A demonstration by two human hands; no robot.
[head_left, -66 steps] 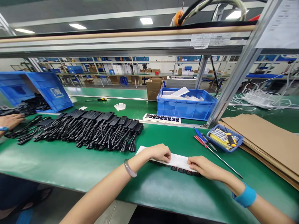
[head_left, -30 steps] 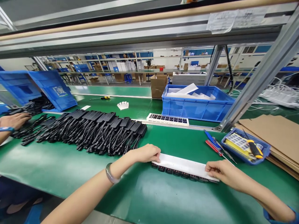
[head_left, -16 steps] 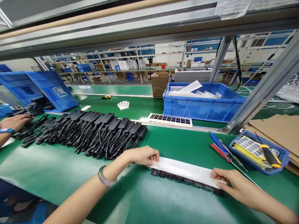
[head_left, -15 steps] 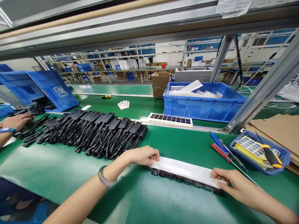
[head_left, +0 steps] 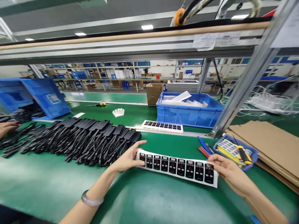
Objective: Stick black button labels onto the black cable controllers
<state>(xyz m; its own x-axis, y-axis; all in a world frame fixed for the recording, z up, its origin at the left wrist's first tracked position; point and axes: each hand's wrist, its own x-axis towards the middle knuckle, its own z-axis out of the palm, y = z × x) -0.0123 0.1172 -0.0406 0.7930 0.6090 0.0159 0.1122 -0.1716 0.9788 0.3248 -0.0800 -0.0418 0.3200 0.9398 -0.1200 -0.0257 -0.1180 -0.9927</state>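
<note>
A white strip of black stickers [head_left: 173, 166] is stretched between my two hands, its printed face turned toward me. My left hand [head_left: 127, 158] pinches the left end, thumb in front and index finger raised. At the strip's right end, my right hand [head_left: 230, 171] grips the upper corner between thumb and fingers. Left of my left hand lies a long pile of black cabled devices [head_left: 91, 140] with flat housings and short leads. Another sticker sheet [head_left: 162, 126] rests beyond the strip, by the blue bin.
Behind stands a blue bin [head_left: 189, 115] of white paper strips. On the right are a small blue tray [head_left: 253, 158], cutters, a red-handled tool and cardboard sheets [head_left: 268, 146]. A white glove [head_left: 118, 112] and screwdriver [head_left: 101, 105] lie farther back. A co-worker's hand [head_left: 8, 128] shows at far left.
The strip has been lifted and tilted, so its printed stickers now face me instead of its white back. My view has tipped upward and the co-worker's hand sits nearer the left edge.
</note>
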